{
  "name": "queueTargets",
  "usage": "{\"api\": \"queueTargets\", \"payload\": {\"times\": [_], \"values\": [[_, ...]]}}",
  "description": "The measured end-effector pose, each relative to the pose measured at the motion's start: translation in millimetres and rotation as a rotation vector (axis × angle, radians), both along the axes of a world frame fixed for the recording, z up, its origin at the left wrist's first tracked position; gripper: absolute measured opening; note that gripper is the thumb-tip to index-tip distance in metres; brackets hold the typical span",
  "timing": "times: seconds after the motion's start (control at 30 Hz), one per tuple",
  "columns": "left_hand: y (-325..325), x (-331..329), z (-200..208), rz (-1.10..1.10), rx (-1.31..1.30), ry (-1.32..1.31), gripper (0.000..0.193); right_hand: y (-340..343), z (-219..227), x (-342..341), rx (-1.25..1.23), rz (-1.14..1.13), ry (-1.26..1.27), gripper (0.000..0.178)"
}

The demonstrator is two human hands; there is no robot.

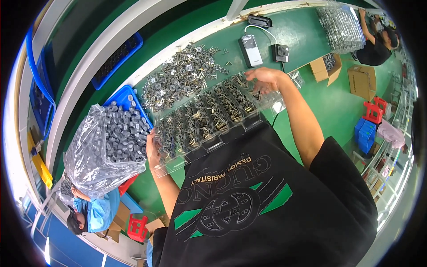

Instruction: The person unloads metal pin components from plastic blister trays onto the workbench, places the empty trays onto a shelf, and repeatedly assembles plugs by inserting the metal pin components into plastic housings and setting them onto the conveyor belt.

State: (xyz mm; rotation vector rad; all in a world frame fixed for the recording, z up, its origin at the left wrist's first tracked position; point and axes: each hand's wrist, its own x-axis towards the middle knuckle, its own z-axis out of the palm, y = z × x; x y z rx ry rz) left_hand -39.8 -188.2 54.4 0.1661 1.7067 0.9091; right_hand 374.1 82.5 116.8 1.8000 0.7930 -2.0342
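Observation:
A clear plastic tray (212, 146) divided into several compartments is held in front of my body, tilted, its left end lower in view. Small metal-pinned parts (208, 115) fill the compartments in tangled rows. My left hand (153, 149) is closed round the tray's left end. At the right end, my right hand (264, 79) grips the tray's edge, with the thumb side uppermost. Just beyond the tray, a loose pile of similar small metal parts (180, 75) is spread on the green worktable (229, 35).
Left of the tray stands a blue bin (138, 107) with a clear bag (86, 155) of grey round caps. Farther back lie a white handheld device (251, 51) and a cabled black box (280, 53). Stacked clear trays (340, 29) rise at far right. Co-workers (95, 211) sit nearby.

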Motion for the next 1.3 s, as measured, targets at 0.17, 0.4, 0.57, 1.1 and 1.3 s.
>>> {"api": "queueTargets", "payload": {"times": [0.17,0.4,0.57,1.1,1.3], "values": [[3,6,5,0.063,-0.081,0.010,0.053,0,0,2,-0.044,0.062,0.003,0.063],[21,6,30,-0.083,-0.173,0.037,0.070,2,-32,5,-0.161,0.057,-0.053,0.055],[30,5,26,-0.044,-0.351,-0.036,0.074,6,-43,14,-0.092,0.028,-0.115,0.060],[28,14,12,0.359,-0.108,-0.235,0.028,29,-45,-10,0.056,0.183,-0.167,0.042],[8,16,2,0.232,0.152,-0.189,0.030,22,-53,-9,0.116,0.199,-0.211,0.047]]}}
